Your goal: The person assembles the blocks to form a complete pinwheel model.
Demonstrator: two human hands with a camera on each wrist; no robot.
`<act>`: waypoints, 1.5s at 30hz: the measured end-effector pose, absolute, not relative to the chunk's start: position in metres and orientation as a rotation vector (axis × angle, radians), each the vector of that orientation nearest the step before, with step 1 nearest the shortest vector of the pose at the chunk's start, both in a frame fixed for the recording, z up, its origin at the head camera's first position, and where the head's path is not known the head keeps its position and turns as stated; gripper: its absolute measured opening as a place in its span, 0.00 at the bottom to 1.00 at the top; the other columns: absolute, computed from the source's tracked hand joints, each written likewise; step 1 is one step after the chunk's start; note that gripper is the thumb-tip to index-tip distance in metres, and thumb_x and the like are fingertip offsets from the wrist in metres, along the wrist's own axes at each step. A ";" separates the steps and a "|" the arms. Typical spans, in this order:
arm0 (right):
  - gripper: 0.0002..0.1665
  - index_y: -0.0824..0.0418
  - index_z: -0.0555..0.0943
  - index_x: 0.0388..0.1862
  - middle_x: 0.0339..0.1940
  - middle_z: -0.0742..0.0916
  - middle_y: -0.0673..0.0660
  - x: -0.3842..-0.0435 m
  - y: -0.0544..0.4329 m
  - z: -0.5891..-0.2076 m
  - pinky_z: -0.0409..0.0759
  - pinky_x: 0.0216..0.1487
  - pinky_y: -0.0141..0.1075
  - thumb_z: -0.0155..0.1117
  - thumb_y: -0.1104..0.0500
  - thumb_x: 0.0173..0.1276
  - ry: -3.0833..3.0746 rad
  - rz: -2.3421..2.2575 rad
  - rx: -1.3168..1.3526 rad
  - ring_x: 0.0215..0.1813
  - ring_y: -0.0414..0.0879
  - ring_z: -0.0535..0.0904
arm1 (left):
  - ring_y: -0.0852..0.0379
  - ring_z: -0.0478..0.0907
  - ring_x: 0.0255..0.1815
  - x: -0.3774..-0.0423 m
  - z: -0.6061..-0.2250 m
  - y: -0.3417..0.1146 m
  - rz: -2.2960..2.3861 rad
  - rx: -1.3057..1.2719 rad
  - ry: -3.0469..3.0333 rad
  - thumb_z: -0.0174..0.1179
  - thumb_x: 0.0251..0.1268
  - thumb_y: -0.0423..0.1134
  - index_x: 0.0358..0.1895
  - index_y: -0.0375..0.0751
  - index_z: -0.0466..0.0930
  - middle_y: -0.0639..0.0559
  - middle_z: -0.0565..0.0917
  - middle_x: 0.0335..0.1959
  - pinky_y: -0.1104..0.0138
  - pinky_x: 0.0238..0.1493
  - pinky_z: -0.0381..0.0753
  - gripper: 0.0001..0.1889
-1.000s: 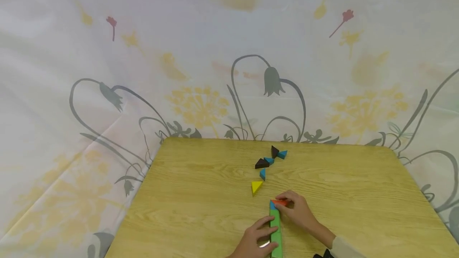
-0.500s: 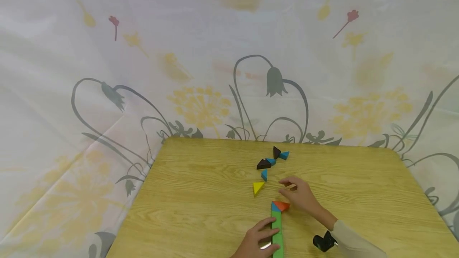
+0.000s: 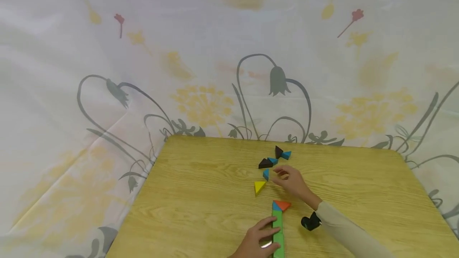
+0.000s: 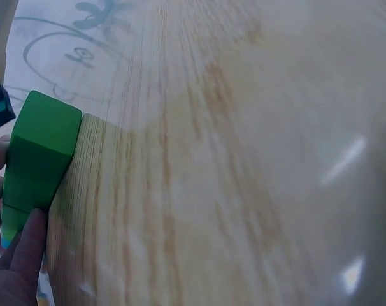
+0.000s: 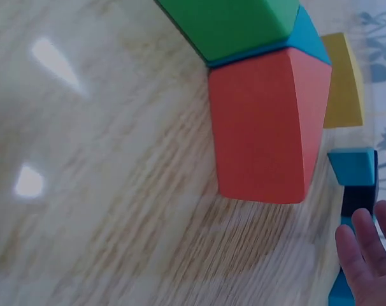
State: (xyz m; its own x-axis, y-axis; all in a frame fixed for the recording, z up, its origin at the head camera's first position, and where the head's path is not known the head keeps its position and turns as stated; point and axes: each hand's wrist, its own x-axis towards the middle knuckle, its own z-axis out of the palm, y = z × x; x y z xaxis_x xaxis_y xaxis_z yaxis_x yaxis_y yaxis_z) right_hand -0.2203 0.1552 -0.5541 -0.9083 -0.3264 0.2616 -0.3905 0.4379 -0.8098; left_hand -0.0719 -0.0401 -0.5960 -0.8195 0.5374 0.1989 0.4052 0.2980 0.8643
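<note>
The table [image 3: 201, 194] is yellow-tan with streaked wood grain, paler under white glare in the wrist views. Nearest the middle of its far edge sit a black wedge [image 3: 278, 151] and a blue wedge [image 3: 286, 155]; then a second black wedge [image 3: 265, 163] and a second blue wedge [image 3: 274, 161], a third blue wedge [image 3: 266, 174] and a yellow wedge [image 3: 259, 187]. Farther from that edge, a red-orange wedge [image 3: 283, 205] meets a fourth blue wedge [image 3: 275, 207] atop a row of plain green blocks [image 3: 279, 223]. The sleeve [image 3: 348, 226] is pale beige. Beyond the far edge, the whitish backdrop [image 3: 211, 43] carries grey-green bellflowers, yellow flower heads and small red blooms.
</note>
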 end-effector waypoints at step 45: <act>0.12 0.71 0.81 0.36 0.36 0.83 0.64 -0.241 0.119 -0.569 0.82 0.41 0.44 0.72 0.73 0.51 -2.476 1.619 0.407 0.38 0.57 0.79 | 0.53 0.64 0.67 -0.070 -0.588 -0.040 1.579 0.897 2.409 0.57 0.68 0.47 0.61 0.43 0.76 0.51 0.67 0.67 0.62 0.61 0.70 0.21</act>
